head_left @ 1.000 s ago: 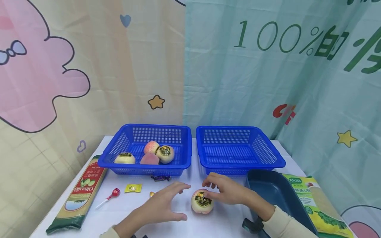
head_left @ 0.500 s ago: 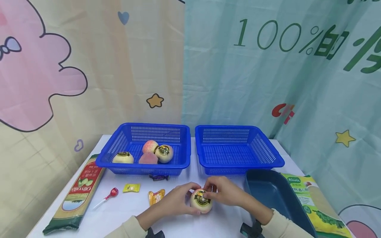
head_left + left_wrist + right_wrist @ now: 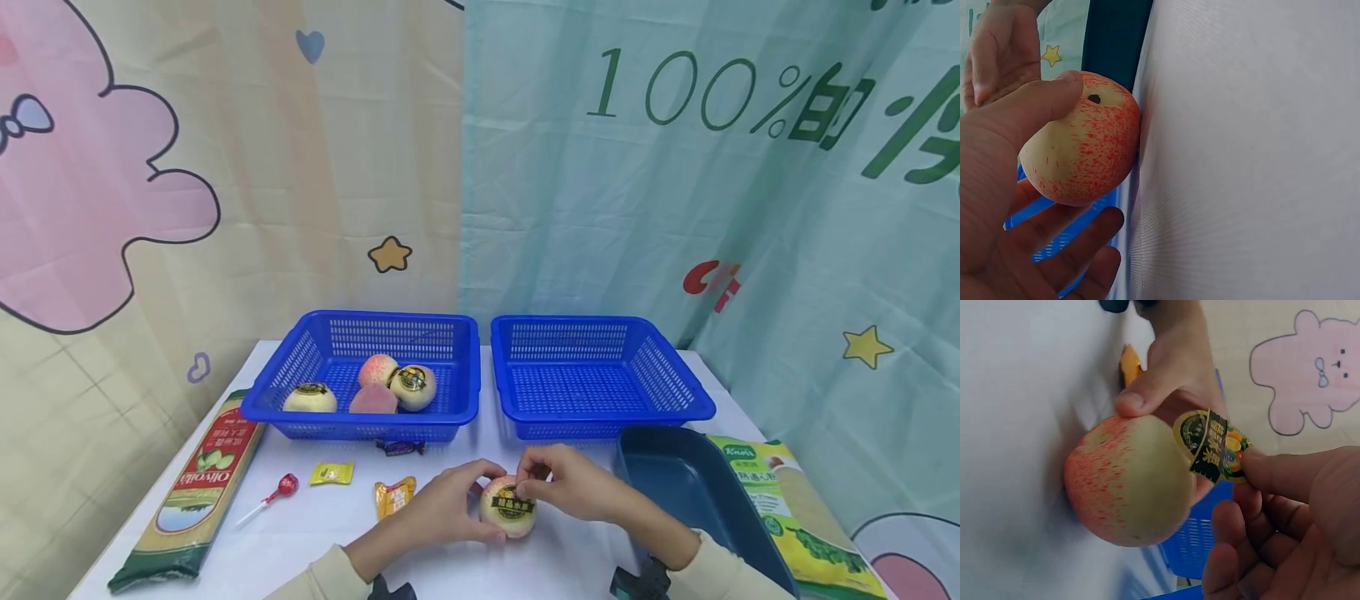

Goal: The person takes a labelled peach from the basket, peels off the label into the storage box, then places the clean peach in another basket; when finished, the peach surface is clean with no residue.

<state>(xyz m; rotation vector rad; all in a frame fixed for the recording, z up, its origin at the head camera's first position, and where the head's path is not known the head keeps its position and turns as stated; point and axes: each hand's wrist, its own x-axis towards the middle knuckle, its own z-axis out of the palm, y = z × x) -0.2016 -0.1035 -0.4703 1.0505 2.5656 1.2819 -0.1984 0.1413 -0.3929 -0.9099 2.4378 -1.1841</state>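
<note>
A cream peach point(image 3: 504, 525) with red speckles sits on the white table in front of me. My left hand point(image 3: 447, 506) grips it from the left; in the left wrist view the thumb point(image 3: 1054, 100) lies over the peach near its dark stem hole. At the upper right of the fruit, my right hand point(image 3: 573, 485) pinches the edge of a black-and-gold sticker point(image 3: 1210, 440) between thumb and finger. The right wrist view shows the sticker's pinched side standing away from the skin, its other side against the peach.
Behind stand two blue baskets, the left one point(image 3: 360, 432) with several fruits, the right one point(image 3: 607, 429). A noodle packet point(image 3: 191, 492), lollipop point(image 3: 287, 485) and wrapped candies point(image 3: 332, 473) lie left. A dark blue tray point(image 3: 693, 483) and a yellow-green packet point(image 3: 810, 517) lie right.
Both hands have come in to the peach; the left has moved right and taken hold of it. The right fingers have closed on the sticker's edge.
</note>
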